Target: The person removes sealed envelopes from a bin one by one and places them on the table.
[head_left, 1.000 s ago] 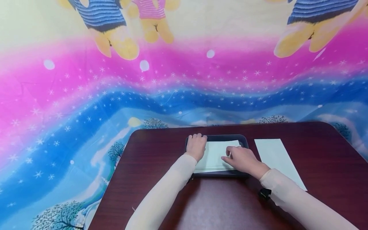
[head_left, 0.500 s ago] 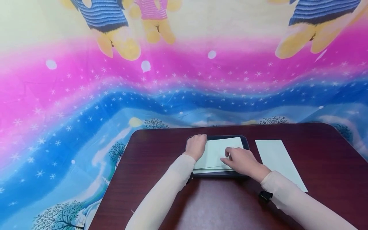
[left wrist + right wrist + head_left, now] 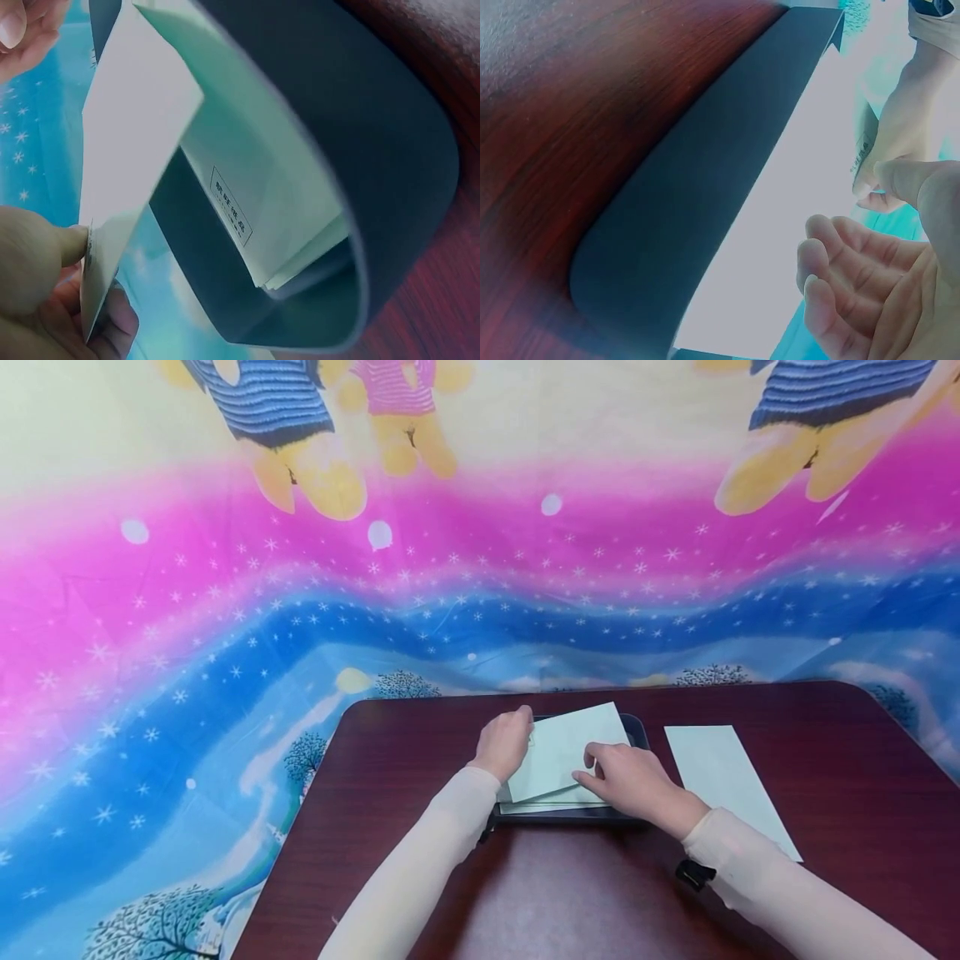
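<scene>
My left hand point(image 3: 502, 747) pinches the left end of a pale green envelope point(image 3: 568, 752) between thumb and fingers. In the left wrist view this envelope point(image 3: 135, 135) is lifted at a tilt over a dark box point(image 3: 375, 150). Several more envelopes point(image 3: 247, 187) lie inside, the top one with a small printed block of characters. My right hand point(image 3: 626, 777) is over the right end of the held envelope. In the right wrist view its loosely curled fingers point(image 3: 821, 300) hold nothing; whether they touch the paper I cannot tell.
Another pale green envelope point(image 3: 731, 789) lies flat on the dark red-brown table point(image 3: 360, 827), right of the box. Behind the table hangs a printed cloth point(image 3: 450, 552) in pink and blue.
The top envelope's left end has come up in my left hand and the envelope has turned askew against those below. My left hand has shifted slightly left; the right has barely moved.
</scene>
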`<state>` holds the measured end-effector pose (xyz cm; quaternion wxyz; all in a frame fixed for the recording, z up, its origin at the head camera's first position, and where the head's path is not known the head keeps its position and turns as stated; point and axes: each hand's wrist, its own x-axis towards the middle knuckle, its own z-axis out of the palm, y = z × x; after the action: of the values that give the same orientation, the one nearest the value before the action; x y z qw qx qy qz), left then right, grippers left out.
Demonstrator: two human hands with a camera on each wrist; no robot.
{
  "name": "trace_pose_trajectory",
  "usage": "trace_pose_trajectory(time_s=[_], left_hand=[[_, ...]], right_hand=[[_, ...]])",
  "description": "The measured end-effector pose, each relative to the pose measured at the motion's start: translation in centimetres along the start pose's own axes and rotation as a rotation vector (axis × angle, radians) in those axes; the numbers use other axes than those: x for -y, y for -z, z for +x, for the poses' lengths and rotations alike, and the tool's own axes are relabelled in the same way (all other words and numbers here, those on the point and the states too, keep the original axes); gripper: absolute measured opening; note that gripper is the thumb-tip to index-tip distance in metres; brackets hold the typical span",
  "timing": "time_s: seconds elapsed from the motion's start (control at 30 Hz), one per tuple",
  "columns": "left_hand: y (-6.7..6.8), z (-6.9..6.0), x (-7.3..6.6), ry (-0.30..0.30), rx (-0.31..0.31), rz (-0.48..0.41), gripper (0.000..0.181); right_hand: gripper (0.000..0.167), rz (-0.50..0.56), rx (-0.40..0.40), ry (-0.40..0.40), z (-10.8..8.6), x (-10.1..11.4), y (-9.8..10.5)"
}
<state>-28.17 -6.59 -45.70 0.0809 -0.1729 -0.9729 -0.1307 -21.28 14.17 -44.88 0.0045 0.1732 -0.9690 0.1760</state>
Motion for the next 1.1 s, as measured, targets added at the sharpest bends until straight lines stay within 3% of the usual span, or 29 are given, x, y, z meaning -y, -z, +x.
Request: trace_pose_trajectory(time_s=[0.47,1.1], left_hand=[[1.7,-0.7,-0.1,0.046,-0.034,-0.1,0.014],[3.7,-1.6,0.9,0.089,-0.153,-0.221,0.014]], right_hand=[[0.023,0.001,-0.045,0.032,-0.6,0.8,0.8],[0.025,0.01,-0.045,0.031,-0.3,1.2,1.5]])
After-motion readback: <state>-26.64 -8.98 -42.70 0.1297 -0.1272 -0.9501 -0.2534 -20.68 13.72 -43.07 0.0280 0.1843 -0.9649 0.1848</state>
